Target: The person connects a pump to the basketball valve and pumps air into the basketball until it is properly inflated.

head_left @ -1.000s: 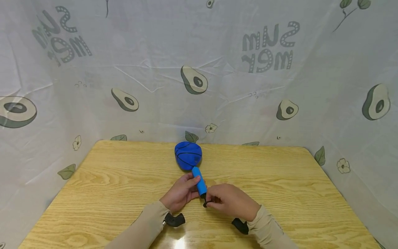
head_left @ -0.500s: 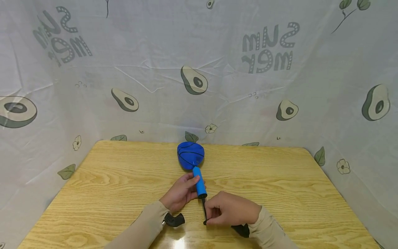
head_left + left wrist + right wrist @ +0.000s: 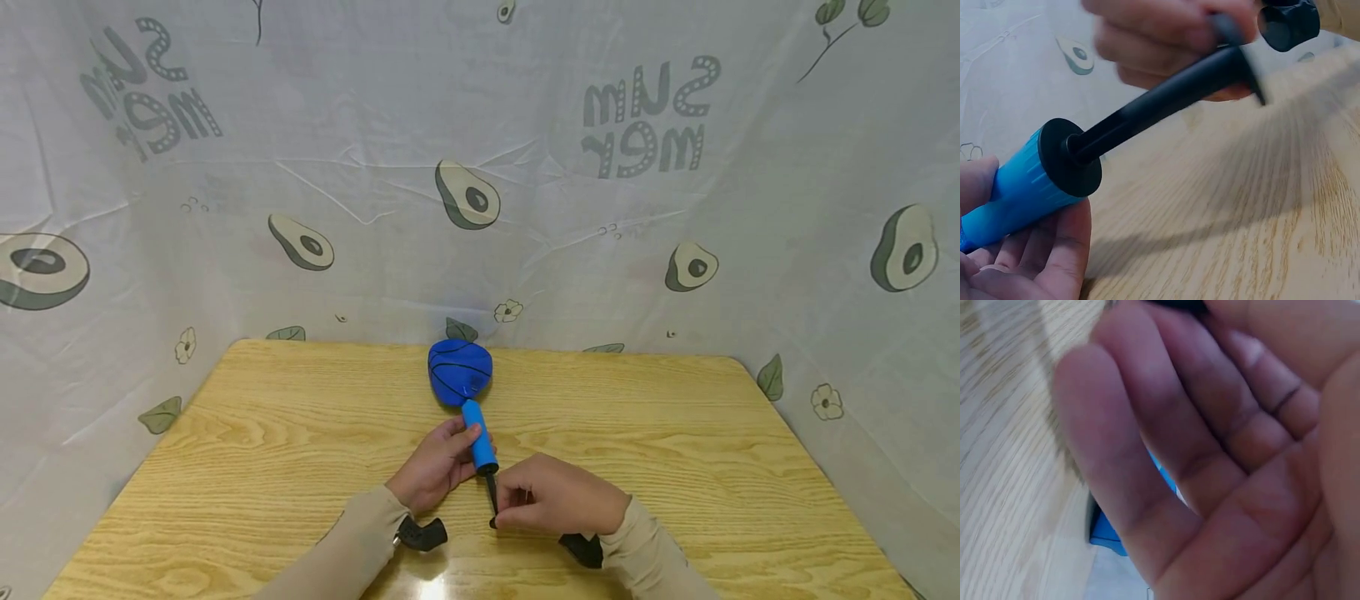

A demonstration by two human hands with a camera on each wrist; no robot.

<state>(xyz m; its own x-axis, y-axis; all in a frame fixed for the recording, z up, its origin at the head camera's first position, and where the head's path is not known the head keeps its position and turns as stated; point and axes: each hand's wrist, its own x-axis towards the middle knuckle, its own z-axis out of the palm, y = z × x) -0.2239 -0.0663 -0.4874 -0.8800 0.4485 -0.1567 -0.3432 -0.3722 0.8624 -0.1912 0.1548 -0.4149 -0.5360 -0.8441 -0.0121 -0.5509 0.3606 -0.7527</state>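
Note:
A blue hand pump (image 3: 480, 437) points away from me, its nozzle end at a soft, dented blue basketball (image 3: 460, 371). My left hand (image 3: 435, 467) grips the pump's barrel, thumb on top and fingers beneath, as the left wrist view also shows. Out of the barrel's black end cap (image 3: 1069, 156) extends a black plunger rod (image 3: 1166, 103), mostly drawn out. With thumb and fingers my right hand (image 3: 558, 496) pinches the handle at the rod's end. In the right wrist view its curled fingers (image 3: 1104, 425) hide most of the pump.
The wooden table (image 3: 300, 400) has light grain and extends to both sides of the hands. Behind it hangs a pale curtain (image 3: 375, 167) printed with avocados. A black wrist camera mount (image 3: 422, 533) sits at the left wrist, another (image 3: 581, 550) at the right.
My right hand drew the plunger out towards me, then moved slightly back towards the barrel. The basketball shifted a little to the right. My left hand kept its grip.

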